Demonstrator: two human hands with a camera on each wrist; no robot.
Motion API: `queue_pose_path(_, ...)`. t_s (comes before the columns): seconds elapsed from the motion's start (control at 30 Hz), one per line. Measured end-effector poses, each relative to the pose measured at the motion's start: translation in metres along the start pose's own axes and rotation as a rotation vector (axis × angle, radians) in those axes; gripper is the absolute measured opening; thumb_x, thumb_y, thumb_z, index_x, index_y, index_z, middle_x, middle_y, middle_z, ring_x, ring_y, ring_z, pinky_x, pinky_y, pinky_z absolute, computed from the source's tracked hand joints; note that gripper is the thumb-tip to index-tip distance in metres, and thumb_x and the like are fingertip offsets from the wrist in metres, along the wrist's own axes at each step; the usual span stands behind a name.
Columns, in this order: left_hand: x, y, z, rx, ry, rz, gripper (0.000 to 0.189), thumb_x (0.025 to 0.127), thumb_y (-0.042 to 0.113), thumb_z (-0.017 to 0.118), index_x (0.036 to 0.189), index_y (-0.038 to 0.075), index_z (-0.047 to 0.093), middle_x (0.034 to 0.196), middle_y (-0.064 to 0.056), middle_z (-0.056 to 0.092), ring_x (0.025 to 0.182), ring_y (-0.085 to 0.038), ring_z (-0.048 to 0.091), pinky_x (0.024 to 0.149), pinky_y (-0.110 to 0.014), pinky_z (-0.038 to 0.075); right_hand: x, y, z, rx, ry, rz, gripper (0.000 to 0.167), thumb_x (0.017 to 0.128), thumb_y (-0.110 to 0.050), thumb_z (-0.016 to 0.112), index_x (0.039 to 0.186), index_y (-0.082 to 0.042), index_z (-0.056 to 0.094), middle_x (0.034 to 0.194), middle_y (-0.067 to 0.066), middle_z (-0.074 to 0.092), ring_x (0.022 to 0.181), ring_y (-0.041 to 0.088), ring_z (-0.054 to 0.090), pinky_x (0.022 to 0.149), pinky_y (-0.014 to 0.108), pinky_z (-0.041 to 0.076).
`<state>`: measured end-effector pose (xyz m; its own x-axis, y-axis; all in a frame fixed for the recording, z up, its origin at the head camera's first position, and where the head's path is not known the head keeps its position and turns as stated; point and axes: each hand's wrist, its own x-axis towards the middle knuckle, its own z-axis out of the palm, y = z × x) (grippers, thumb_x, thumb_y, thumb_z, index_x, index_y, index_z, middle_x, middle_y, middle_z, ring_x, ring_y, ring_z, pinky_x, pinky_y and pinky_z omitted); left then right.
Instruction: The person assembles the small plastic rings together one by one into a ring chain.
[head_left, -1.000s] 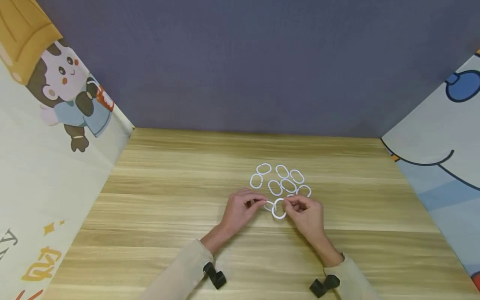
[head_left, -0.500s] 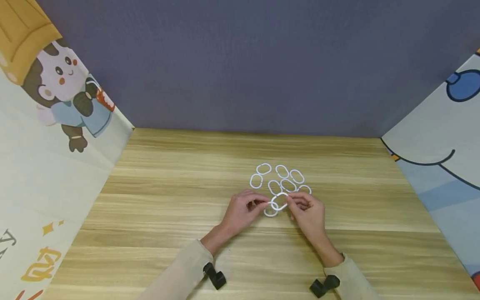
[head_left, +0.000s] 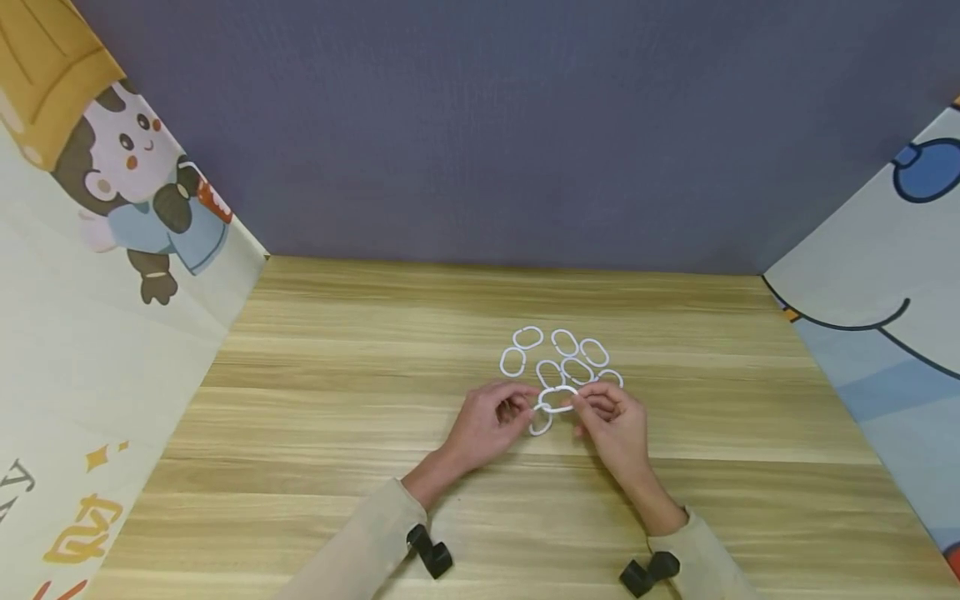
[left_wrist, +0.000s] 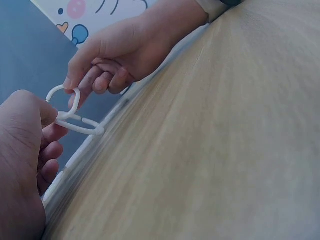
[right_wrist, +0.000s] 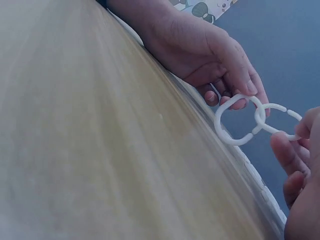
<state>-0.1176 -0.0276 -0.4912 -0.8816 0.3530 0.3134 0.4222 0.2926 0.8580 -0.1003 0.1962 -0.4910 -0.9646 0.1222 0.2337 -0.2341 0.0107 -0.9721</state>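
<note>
My left hand (head_left: 487,421) pinches a white oval plastic link (right_wrist: 217,122) between thumb and fingertip. This link hangs below the fingertips in the head view. My right hand (head_left: 617,425) pinches a second white oval link (head_left: 557,412) by its right end, holding it sideways above the wooden table. The two links pass through each other, as the right wrist view shows. Each has a small split in its loop; in the right wrist view, the split of the right hand's link (right_wrist: 276,106) faces upward. Both hands are close together, with the joined links between them.
Several more white links lie loose on the wooden table (head_left: 337,350) just beyond the hands, among them one at the left (head_left: 502,363) and one at the right (head_left: 607,358). A dark blue panel (head_left: 480,133) stands behind the table, with printed panels at both sides.
The right hand's link has turned from nearly upright to lying sideways and risen slightly. The left hand's link has swung from pointing sideways to hanging downward. Loose links have stayed put.
</note>
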Motion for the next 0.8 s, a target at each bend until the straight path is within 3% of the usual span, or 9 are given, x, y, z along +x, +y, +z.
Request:
queue_pose_path(0.13,0.0001,0.0018,-0.0008,-0.019,-0.022,-0.027,0.024,0.097,0.003,0.081,0.12,0.0,0.079,0.093,-0.007,0.079,0.078,-0.004,0.063,0.069,-0.022,0.058,-0.0004,0.0005,0.0004,-0.031,-0.028,-0.029,0.006,0.094,0.018,0.074,0.097,0.017,0.069,0.077,0.0,0.075,0.058,0.007,0.067,0.053,0.019,0.057)
queue_pose_path(0.43,0.0008,-0.0008,0.0006,-0.066,0.023,-0.078,0.008,0.097,0.006,0.081,0.105,0.003,0.081,0.091,-0.004,0.078,0.08,-0.006,0.066,0.072,-0.023,0.057,-0.0007,0.0,0.0015,-0.084,-0.076,-0.051,0.007,0.092,0.017,0.077,0.097,0.015,0.072,0.075,0.0,0.073,0.06,0.002,0.064,0.054,0.016,0.054)
queue_pose_path(0.8,0.0022,-0.0013,0.0012,-0.103,0.073,-0.046,0.01,0.098,0.005,0.08,0.107,0.0,0.08,0.091,-0.008,0.077,0.08,-0.005,0.064,0.071,-0.023,0.056,-0.0007,0.0038,-0.0001,-0.064,-0.083,-0.05,0.007,0.091,0.019,0.076,0.097,0.016,0.073,0.077,-0.006,0.075,0.058,0.002,0.065,0.054,0.016,0.055)
